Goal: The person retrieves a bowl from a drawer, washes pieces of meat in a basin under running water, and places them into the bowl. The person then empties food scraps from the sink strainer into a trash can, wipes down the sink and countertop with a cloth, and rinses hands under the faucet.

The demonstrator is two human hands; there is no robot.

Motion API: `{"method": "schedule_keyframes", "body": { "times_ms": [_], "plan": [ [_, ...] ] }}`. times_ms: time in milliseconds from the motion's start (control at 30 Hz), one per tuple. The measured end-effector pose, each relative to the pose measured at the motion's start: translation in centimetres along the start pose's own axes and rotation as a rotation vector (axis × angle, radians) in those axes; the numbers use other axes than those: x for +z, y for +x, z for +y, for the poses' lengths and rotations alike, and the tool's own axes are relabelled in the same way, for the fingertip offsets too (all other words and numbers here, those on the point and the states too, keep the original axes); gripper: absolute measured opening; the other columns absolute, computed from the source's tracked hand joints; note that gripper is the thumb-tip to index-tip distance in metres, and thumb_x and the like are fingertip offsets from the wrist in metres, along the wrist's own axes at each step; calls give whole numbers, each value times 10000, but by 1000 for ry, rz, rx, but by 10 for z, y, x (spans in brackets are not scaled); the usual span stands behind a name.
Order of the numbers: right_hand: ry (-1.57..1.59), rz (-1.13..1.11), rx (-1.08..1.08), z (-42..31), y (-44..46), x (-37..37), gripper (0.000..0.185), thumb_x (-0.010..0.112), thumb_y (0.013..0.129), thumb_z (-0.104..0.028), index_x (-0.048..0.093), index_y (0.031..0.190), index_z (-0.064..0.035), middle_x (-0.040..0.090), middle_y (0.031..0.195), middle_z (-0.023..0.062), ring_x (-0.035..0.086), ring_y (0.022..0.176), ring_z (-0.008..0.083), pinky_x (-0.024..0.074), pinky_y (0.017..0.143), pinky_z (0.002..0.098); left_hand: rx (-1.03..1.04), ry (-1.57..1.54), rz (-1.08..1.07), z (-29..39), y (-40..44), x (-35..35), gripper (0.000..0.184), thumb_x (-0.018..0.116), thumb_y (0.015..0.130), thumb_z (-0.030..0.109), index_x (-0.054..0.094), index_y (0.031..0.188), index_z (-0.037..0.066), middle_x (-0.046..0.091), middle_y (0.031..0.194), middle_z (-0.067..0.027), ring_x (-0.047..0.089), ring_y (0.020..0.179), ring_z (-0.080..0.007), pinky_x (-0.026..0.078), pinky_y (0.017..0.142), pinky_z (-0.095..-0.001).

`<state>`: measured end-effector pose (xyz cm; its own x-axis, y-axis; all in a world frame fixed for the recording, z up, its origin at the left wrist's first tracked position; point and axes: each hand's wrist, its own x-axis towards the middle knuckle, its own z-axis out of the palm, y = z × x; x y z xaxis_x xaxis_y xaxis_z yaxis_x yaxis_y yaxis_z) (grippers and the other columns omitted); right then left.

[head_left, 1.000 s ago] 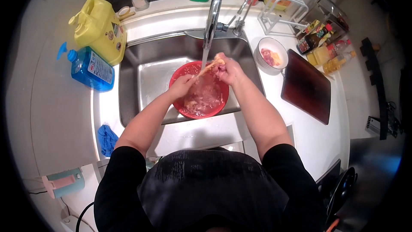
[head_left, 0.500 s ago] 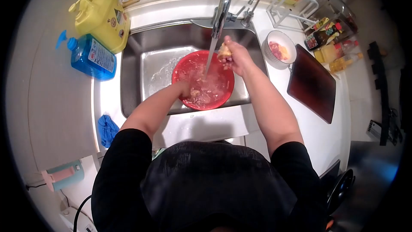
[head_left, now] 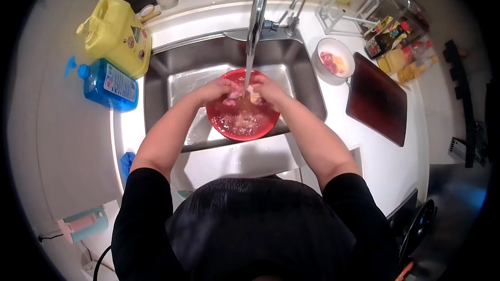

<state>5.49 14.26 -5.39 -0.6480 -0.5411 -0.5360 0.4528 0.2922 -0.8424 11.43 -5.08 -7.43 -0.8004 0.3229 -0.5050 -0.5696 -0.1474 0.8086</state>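
Under the running faucet (head_left: 259, 15) a red basin (head_left: 213, 120) of cloudy water stands in the sink, with pieces of raw meat (head_left: 242, 121) under the surface. My left hand (head_left: 215, 91) is closed around a pinkish piece of raw meat at the basin's left side. Just right of the stream, my right hand (head_left: 270, 92) grips a raw chicken piece (head_left: 254, 96) with pale yellow skin. Both hands are over the basin, close to the falling water. My fingers partly hide the pieces.
The steel sink (head_left: 156, 104) surrounds the basin. On the right counter are a white bowl (head_left: 336, 76) holding raw meat and a dark cutting board (head_left: 377, 101). A blue pump bottle (head_left: 110, 86) and a yellow jug (head_left: 117, 36) stand left. Sauce bottles (head_left: 388, 41) are back right.
My left hand has come up out of the water with a piece of meat. My right hand has moved down and left to the stream. The view has shifted slightly.
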Motion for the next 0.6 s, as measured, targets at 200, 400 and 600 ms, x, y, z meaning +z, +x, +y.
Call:
{"method": "schedule_keyframes", "body": {
  "times_ms": [200,400,600],
  "plan": [
    [-30,-264,-229,21,10,18,371,500,745,2,436,1110,-17,553,950,72,542,828,138,435,723,244,120,-108,19,30,-10,28,97,482,810,98,531,796,15,480,642,-16,456,552,-85,343,473,-197],
    [-318,-106,-223,30,10,10,155,461,828,-135,520,941,-47,566,785,27,536,705,113,436,601,225,278,-247,83,17,-4,12,191,507,844,189,523,853,-1,466,604,2,428,527,-69,329,465,-170],
    [486,-130,62,20,1,1,185,409,871,-211,496,970,-82,566,797,46,536,621,123,420,475,206,194,-467,141,27,-7,26,359,406,887,327,521,956,-5,527,759,-46,482,640,-105,425,598,-215]
  ]
}}
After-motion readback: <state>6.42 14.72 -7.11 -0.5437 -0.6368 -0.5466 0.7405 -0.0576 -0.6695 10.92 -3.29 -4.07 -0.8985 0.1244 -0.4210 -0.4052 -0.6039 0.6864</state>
